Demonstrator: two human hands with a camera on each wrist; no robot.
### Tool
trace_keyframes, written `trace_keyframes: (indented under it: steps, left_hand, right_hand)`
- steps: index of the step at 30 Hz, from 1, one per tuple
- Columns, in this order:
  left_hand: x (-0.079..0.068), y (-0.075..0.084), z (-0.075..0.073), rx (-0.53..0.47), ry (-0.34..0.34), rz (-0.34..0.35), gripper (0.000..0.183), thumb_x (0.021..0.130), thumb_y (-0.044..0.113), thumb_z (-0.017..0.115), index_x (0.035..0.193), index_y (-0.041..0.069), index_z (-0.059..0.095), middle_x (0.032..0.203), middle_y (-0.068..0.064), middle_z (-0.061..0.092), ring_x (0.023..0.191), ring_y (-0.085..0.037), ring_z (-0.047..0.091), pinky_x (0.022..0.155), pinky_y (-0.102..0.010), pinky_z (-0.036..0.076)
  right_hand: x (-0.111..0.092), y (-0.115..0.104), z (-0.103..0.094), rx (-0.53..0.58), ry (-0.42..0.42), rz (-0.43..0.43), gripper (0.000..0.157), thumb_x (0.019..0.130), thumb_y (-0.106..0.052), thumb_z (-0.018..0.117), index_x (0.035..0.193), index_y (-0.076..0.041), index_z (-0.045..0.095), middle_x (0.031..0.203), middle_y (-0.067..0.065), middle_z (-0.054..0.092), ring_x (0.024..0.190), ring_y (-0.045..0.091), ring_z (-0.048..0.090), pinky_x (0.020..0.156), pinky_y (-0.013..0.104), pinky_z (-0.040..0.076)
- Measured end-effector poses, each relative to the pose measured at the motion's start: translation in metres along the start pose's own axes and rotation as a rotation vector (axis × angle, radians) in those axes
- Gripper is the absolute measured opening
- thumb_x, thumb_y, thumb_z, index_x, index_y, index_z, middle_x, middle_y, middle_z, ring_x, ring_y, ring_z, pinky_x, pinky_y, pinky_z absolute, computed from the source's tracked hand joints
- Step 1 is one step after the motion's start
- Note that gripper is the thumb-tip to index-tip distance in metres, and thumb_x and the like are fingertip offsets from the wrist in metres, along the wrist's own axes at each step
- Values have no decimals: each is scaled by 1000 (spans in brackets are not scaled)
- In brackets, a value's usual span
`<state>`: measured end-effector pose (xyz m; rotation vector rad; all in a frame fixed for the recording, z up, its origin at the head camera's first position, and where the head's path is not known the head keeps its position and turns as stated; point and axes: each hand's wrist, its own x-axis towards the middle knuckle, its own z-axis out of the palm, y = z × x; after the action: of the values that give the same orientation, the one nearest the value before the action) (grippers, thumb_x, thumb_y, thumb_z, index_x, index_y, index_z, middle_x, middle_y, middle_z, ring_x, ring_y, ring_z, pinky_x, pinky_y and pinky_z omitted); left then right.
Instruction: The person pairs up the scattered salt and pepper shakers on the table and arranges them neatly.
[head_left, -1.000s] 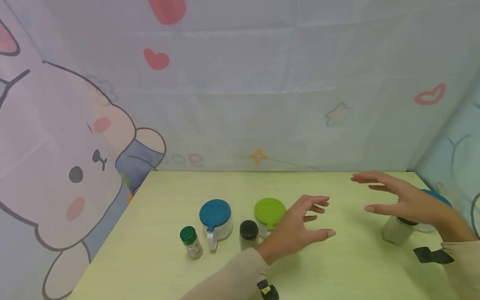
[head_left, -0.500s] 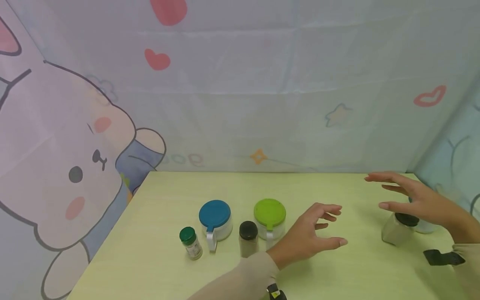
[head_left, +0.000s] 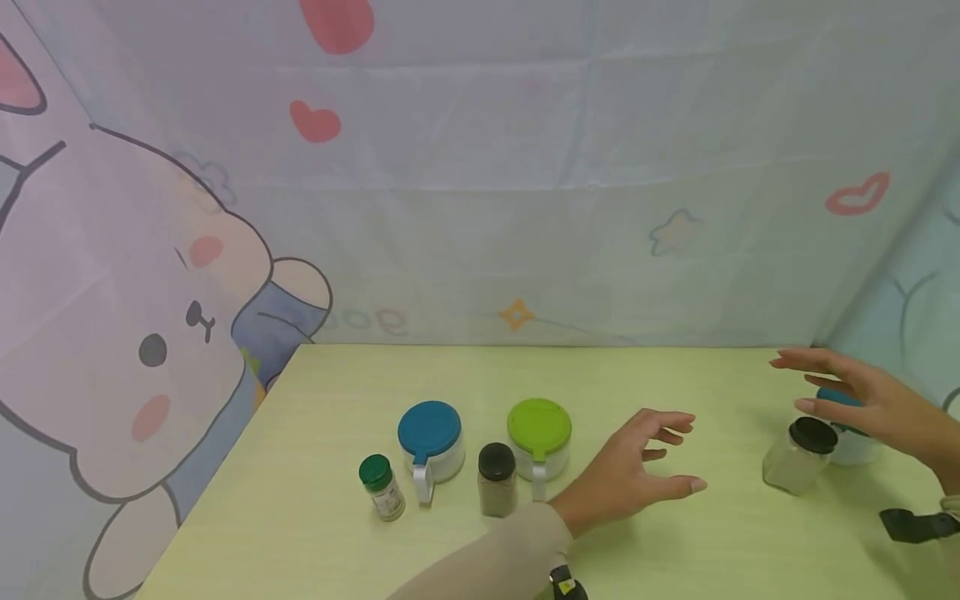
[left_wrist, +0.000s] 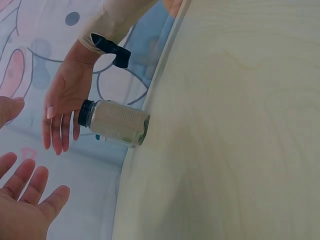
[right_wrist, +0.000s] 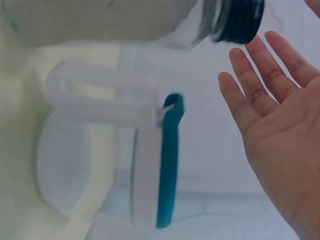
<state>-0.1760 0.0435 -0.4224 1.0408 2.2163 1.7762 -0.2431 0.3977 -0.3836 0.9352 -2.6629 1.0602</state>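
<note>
My left hand (head_left: 626, 475) hovers over the middle of the table, fingers spread, with nothing in it. To its left stand a green-lidded white jar with a handle (head_left: 539, 433) and a black-lidded spice jar (head_left: 497, 483). Over at the right, my right hand (head_left: 873, 408) is raised with relaxed fingers and an empty palm. Just below and left of it a second black-lidded spice jar (head_left: 798, 462) stands upright. Behind that, partly hidden by the hand, is a blue-lidded jar (head_left: 855, 450); its white handle shows in the right wrist view, near my right palm (right_wrist: 285, 135).
Further left on the pale wooden table (head_left: 315, 533) are another blue-lidded jar with a handle (head_left: 430, 433) and a small green-capped spice bottle (head_left: 383, 492). A printed cloth (head_left: 480, 208) hangs along the table's back edge and continues at the right side.
Both hands have moved to the right. The left has left the green-lidded jar uncovered, and the right has exposed more of the black-lidded jar and the blue lid. The jars stay put.
</note>
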Motion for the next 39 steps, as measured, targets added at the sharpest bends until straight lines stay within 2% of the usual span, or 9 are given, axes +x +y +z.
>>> trace_keyframes:
  steps: [3,9,13,30,39]
  left_hand:
    - [2,-2,3,-2,-6,-4,59,94,26,75,146,31,48,142,11,50,124,1,52,105,-23,48]
    - [6,-4,7,5,-20,-9,59,95,27,74,147,32,47,141,14,50,124,2,52,105,-23,48]
    - [9,-6,13,6,-26,-20,59,95,28,74,147,33,46,141,16,49,123,3,51,105,-24,48]
    - [25,-7,29,57,-59,-49,61,95,28,75,148,33,46,141,17,48,124,4,50,104,-21,46]
    - [31,-12,36,78,-64,-57,61,94,28,76,148,33,46,138,17,48,123,5,50,103,-21,47]
  right_hand:
    - [-5,5,0,-4,13,38,62,96,1,66,152,-14,44,145,-5,52,129,-10,44,95,4,35]
    - [-13,22,-3,-11,28,81,56,99,-1,63,151,-13,46,143,-17,51,128,-14,43,95,2,36]
    - [-19,28,-2,-20,41,96,53,98,-1,65,148,-12,50,141,-19,51,126,-17,42,91,1,35]
    - [-34,48,1,-33,107,76,53,92,4,70,142,-7,55,137,-12,57,125,-17,41,92,2,33]
    - [-38,53,0,-40,128,87,55,90,6,72,141,-5,55,134,-18,57,118,-15,49,87,0,39]
